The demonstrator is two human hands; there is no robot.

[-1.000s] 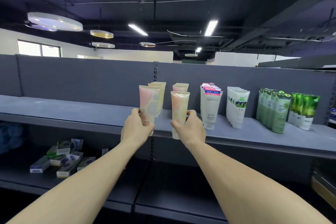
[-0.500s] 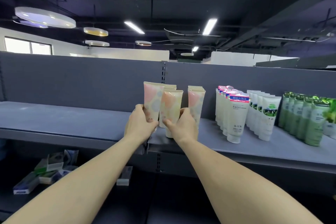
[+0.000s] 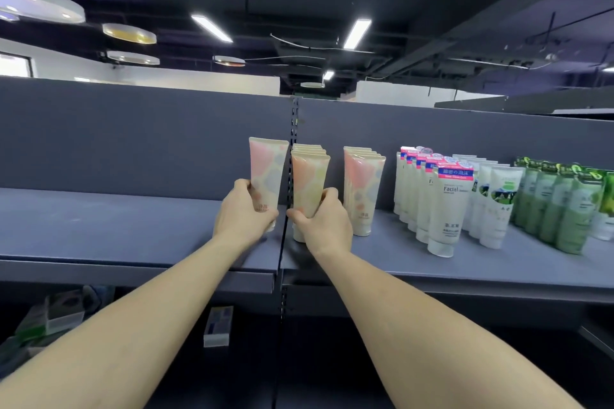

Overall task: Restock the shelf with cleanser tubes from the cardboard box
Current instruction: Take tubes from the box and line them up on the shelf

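Both hands reach onto the grey shelf (image 3: 133,236). My left hand (image 3: 244,214) grips the lower part of a pink pastel cleanser tube (image 3: 267,173), upright, cap down, just left of the shelf's upright slot. My right hand (image 3: 324,222) grips a second pastel cleanser tube (image 3: 309,181) that stands at the front of a row of like tubes (image 3: 307,149). Another row of the same tubes (image 3: 363,186) stands to the right. The cardboard box is out of view.
Further right on the shelf stand rows of white "Facial" tubes (image 3: 447,206), white tubes with a green picture (image 3: 498,206) and green tubes (image 3: 571,209). Small boxes (image 3: 217,325) lie on the lower shelf. The shelf's left half (image 3: 83,226) carries nothing.
Both hands have pushed the two tubes further in over the shelf. The right-hand tube now stands at the front of its row, and the left-hand tube sits beside it, lower than before.
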